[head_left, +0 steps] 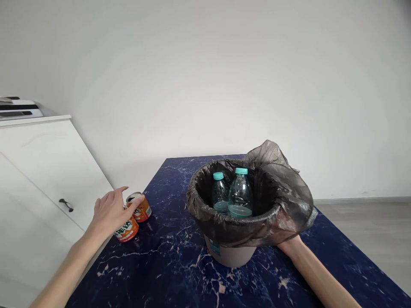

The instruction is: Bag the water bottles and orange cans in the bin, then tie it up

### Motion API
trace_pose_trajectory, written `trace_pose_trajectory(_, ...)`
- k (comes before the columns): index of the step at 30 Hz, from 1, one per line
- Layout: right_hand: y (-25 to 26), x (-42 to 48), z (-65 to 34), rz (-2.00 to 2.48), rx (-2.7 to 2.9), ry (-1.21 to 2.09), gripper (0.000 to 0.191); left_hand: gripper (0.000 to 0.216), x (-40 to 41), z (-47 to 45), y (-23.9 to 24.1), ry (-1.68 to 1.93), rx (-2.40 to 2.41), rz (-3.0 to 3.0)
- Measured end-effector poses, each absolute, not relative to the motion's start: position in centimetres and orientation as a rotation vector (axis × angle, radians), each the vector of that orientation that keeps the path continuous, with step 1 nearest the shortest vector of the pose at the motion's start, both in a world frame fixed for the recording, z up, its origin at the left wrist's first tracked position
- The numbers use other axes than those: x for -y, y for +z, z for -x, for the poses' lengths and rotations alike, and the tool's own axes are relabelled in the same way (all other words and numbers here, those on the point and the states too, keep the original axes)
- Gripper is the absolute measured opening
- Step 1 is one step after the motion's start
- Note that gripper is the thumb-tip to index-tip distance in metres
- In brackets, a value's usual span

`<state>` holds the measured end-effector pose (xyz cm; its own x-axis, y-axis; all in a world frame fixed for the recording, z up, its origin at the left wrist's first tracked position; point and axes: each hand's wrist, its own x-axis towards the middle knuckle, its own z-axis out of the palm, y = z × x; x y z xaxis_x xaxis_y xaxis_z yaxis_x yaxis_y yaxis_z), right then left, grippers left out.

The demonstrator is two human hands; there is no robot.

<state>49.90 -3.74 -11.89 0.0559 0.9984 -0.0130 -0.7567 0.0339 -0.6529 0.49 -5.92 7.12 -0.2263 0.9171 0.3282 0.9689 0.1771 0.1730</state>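
Observation:
My left hand (111,211) reaches over two orange drink cans at the left edge of the table. Its thumb and fingers are apart, close to the top of the farther can (141,210), which has an opened top. The nearer can (127,231) is partly covered by this hand. A light-coloured trash bin (233,256) stands upright, lined with a dark translucent trash bag (237,233). Two clear bottles with teal caps, a left bottle (220,192) and a right bottle (240,194), stand inside it. My right hand (289,244) is at the bin's right side, its fingers hidden under the overhanging bag.
The blue marbled table (170,273) carries the bin and cans. A white cabinet (48,179) with a dark handle (66,205) stands at the left, a white and black object (19,109) on top. Behind is a plain wall (208,85); grey floor (369,231) shows at right.

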Motion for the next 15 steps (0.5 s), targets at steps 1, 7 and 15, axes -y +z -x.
trace_pose_trajectory(1, -11.7, 3.8, -49.7, 0.583, 0.526, 1.438, 0.031, 0.091, 6.0, 0.1, 6.6, -0.492, 2.317, 1.856)
trace_pose_trajectory(7, -11.4, 4.2, -49.3, 0.608, 0.513, 1.409, 0.031, 0.098, 7.0, 1.1, 4.5, -0.452, 2.450, 1.862)
trace_pose_trajectory(15, -11.2, 4.5, -49.6, 0.637, 0.520, 1.431, 0.028, 0.093, 10.0, 2.2, 1.9, -0.459, 2.428, 1.791)
